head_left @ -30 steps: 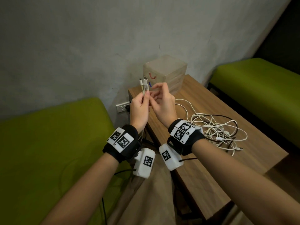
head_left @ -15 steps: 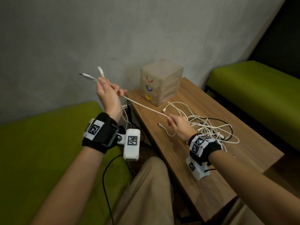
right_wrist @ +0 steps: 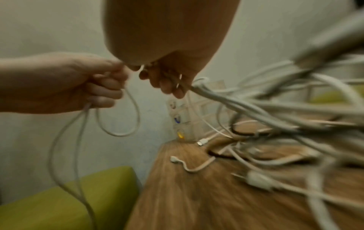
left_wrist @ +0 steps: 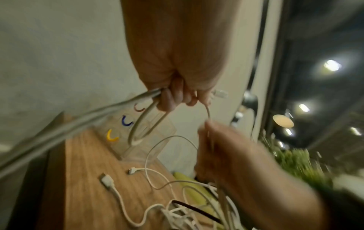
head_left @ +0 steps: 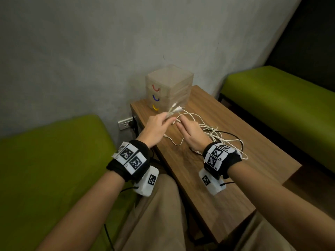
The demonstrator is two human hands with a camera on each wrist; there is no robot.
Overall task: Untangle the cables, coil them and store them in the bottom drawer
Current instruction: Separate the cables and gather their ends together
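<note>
Both hands [head_left: 155,126] [head_left: 190,133] grip white cables [head_left: 213,132]

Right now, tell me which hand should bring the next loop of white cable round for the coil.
Probably the right hand: it pinches the white cable nearest the tangled pile. The left hand already grips the gathered loops with the plugs, so it anchors.

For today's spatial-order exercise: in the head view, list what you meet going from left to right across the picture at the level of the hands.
Left green bench → wall socket → left hand gripping white cable ends → right hand → tangled cables → wooden table → right green bench.
</note>
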